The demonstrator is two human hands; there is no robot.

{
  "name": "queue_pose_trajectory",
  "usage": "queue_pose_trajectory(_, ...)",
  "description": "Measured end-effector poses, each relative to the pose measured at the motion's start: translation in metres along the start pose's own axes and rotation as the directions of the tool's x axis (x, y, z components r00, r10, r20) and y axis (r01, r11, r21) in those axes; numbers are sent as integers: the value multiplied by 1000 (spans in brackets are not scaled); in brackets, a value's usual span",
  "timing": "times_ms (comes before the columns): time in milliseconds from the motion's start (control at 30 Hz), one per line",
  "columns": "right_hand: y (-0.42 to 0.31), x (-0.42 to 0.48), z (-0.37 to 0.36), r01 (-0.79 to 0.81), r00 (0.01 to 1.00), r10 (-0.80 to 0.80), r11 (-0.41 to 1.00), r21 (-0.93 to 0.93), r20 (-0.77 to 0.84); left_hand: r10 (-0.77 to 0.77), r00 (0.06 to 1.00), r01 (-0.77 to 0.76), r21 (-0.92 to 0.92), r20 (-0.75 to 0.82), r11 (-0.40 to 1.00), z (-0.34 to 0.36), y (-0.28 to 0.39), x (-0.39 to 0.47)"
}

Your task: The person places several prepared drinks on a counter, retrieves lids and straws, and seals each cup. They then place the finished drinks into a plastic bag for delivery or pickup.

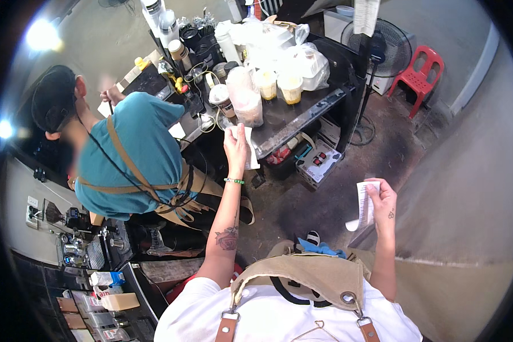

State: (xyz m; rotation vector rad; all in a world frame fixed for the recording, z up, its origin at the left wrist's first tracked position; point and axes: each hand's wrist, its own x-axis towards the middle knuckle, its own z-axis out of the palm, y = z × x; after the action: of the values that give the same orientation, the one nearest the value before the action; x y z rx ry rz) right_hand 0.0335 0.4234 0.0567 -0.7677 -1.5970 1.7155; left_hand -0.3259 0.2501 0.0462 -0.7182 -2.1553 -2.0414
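Note:
In my left hand [236,148] is a white paper slip [251,149], pinched near the corner of the black counter [278,117]. My right hand [383,201] grips a printed paper receipt [363,205] whose lower end curls up; it is held out over the floor at the right. Close beyond my left hand, a clear plastic bag [247,96] stands on the counter. Beside it are two lidded plastic cups, one [266,84] a little left of the other [290,89], both with yellowish contents at the bottom. A capped dark drink cup [222,100] stands left of the bag.
A co-worker in a teal shirt [132,149] leans over the counter at my left. White takeaway bags [310,64] crowd the counter's back. Below sits a carton [318,164]. A pedestal fan [376,47] and red plastic chair [421,75] stand at the right, an espresso machine [75,248] at the left.

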Motion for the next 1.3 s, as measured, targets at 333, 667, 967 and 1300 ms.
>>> queue_pose_trajectory(333,-2,134,97,-28,988,28,1000,0,151,8,999,10,369,-47,930,21,-62,123)
queue_pose_trajectory(667,71,236,173,-74,996,81,977,198,-30,-121,976,42,393,179,919,5,-82,150)
queue_pose_trajectory(967,118,324,191,-112,970,153,971,213,-190,-256,943,214,201,211,956,-5,-95,145)
queue_pose_trajectory(1300,144,393,158,-37,965,-100,862,-506,-242,-326,913,303,125,245,945,-24,-57,151)
